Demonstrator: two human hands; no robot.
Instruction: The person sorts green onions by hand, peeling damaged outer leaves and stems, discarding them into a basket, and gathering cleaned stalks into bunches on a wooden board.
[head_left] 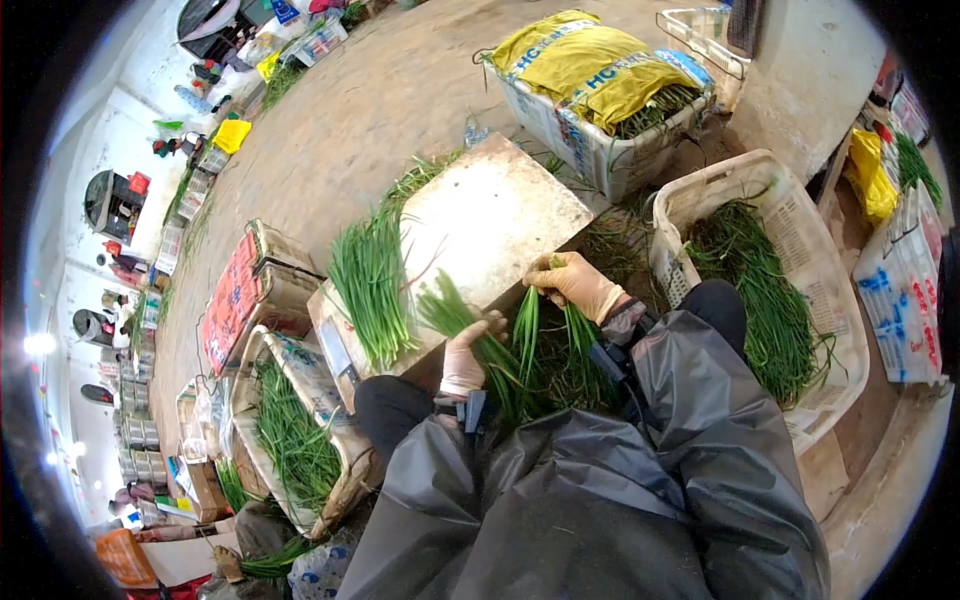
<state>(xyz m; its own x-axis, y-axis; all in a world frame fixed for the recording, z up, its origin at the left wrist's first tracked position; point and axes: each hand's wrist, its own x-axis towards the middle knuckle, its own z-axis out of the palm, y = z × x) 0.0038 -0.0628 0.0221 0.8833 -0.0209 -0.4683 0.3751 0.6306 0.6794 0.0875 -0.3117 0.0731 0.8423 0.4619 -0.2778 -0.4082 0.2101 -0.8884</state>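
My left hand (468,357), in a pale glove, is closed round a bunch of green stalks (447,308) near the board's front edge. To its right, my right hand (578,284), gloved too, pinches the ends of a few green stalks (527,325) that hang down between my knees. A neat pile of long green stalks (368,290) lies on the left part of the pale board (485,215). Loose stalks and debris lie below my hands, partly in shadow.
A white crate (840,330) of greens stands at my right, another crate (345,440) at my left. Beyond the board is a crate (560,140) topped by a yellow sack (590,65). A red-covered box (235,305) stands left. More crates and goods line the far wall.
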